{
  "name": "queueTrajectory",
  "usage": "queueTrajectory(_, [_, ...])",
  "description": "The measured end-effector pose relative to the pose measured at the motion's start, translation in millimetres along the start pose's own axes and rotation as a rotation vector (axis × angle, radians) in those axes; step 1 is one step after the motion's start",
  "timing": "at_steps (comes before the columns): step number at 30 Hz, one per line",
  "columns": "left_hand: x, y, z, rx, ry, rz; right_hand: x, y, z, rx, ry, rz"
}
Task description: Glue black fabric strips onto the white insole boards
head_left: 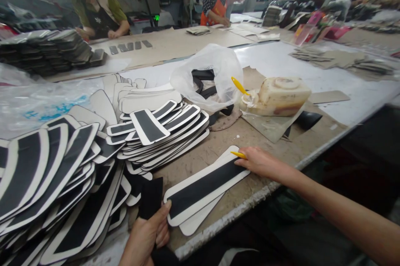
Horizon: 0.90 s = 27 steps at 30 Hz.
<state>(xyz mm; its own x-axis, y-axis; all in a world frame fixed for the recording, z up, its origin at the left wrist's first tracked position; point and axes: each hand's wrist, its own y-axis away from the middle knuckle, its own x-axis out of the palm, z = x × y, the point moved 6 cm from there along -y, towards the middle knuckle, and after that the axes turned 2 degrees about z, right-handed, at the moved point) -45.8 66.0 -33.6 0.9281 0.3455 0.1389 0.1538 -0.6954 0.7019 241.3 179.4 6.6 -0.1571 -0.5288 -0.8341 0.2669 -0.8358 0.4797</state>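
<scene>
A white rounded-end panel with a black strip along its middle (204, 191) lies near the table's front edge. A plain white panel (200, 218) shows beneath it at a different angle. My left hand (150, 232) pinches the upper panel's left end, thumb on top and fingers curled. A piece of black fabric (151, 195) is beside that hand. My right hand (258, 161) rests at the panel's far right end, its fingers closed round a slim yellow stick (239, 155) that points left. The stick's other end is hidden in the hand.
Piles of black-and-white panels (165, 136) cover the left. A stained plastic container (281, 95) with a yellow-handled tool (239, 85) in its mouth stands at right, beside a clear plastic bag (209, 55) of black pieces. Two people (103, 16) work across the table.
</scene>
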Motion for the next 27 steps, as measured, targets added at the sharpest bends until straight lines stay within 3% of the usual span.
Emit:
queueTrajectory(8, [1.6, -1.3, -1.6, 0.055, -0.053, -0.01, 4.8, -0.2, -2.4, 0.064, 0.056, -0.068])
queueTrajectory(14, [2.4, -0.1, -3.5, 0.072, -0.046, -0.036, -11.6, 11.2, -20.8, 0.111, 0.058, -0.176])
queueTrajectory(17, [3.4, -0.4, -3.5, 0.078, -0.032, -0.022, -20.7, 17.9, -28.2, 0.049, -0.082, -0.245])
queueTrajectory(20, [2.6, 0.3, -4.3, 0.083, -0.025, -0.023, -18.2, 21.3, -29.2, 0.014, -0.26, -0.222])
queueTrajectory(27, [0.4, 9.7, -7.0, 0.07, 0.019, 0.005, -12.3, 28.2, -13.2, -0.014, -0.391, -0.248])
